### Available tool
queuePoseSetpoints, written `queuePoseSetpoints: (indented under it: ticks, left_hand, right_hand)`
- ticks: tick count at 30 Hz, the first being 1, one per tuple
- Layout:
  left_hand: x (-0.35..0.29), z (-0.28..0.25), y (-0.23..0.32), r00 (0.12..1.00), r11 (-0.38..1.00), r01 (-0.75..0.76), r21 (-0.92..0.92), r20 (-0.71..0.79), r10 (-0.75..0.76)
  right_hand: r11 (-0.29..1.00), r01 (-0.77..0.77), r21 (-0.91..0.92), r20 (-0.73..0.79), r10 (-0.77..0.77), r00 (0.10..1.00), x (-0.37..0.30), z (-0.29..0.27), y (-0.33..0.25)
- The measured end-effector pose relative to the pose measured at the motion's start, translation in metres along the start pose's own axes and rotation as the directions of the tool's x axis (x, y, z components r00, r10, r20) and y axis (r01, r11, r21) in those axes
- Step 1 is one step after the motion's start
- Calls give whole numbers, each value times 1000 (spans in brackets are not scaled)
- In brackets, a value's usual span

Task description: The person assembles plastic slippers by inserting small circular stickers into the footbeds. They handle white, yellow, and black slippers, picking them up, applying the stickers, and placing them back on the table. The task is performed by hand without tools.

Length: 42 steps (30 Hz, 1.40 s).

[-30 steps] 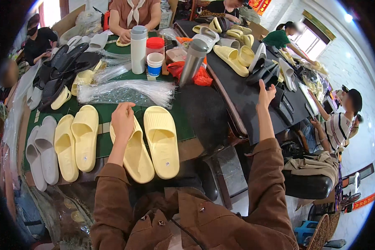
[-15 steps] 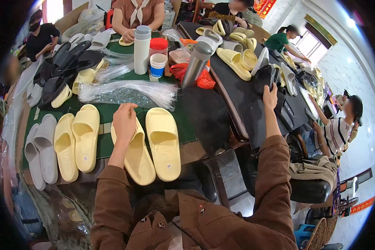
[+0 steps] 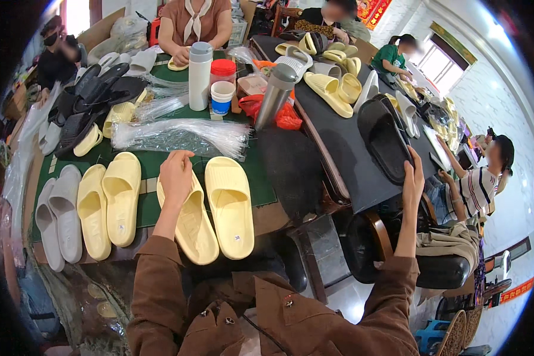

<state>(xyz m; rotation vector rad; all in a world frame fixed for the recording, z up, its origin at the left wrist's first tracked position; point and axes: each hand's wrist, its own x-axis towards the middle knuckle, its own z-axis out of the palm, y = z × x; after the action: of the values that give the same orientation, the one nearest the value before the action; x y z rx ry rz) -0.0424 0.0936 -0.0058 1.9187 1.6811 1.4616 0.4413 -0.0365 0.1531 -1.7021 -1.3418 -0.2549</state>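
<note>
My left hand (image 3: 177, 179) lies over the strap of a pale yellow slide sandal (image 3: 194, 234), its fingers curled at the toe end and partly hidden. Beside that one is another yellow slide (image 3: 229, 204) with a small white sticker on its sole. Off to the right, my right hand (image 3: 414, 178) grips the edge of a black slide (image 3: 381, 135) above the dark table; its thumb is hard to make out. To the left lie a pair of yellow slides (image 3: 122, 199) and a pair of grey slides (image 3: 66, 213), side by side at the table edge.
Clear plastic strips (image 3: 184, 135) lie past my left hand. A white bottle (image 3: 200, 77), a paper cup (image 3: 222, 98) and a steel flask (image 3: 276, 95) stand behind. Black slides (image 3: 92, 95) are heaped at left. A chair (image 3: 368, 243) stands below my right arm. Several people sit around.
My right hand has come nearer and to the right, drawing the black slide along the dark table toward me. My left hand has hardly moved.
</note>
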Motion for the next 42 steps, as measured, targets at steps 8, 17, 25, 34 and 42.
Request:
queuePoseSetpoints:
  ticks: [8, 17, 25, 34, 42]
  left_hand:
    - [-2, 0, 3, 1000, 1000, 2, -27, -5, -2]
    - [2, 4, 0, 1000, 999, -18, -37, -14, 18]
    - [10, -4, 14, 971, 973, -208, -101, -145, 192]
    - [-67, -64, 66, 977, 980, -196, 46, 91, 191]
    - [-123, -66, 78, 970, 941, -181, 286, 210, 122]
  right_hand:
    - [996, -83, -32, 225, 88, 970, -37, -5, 6]
    - [988, -151, -25, 180, 153, 972, -45, 1, 6]
    - [973, -45, -227, 261, 105, 960, -47, -8, 33]
    - [860, 225, -458, 268, -107, 957, -52, -5, -9]
    - [654, 419, -630, 363, -229, 903, -53, -5, -18]
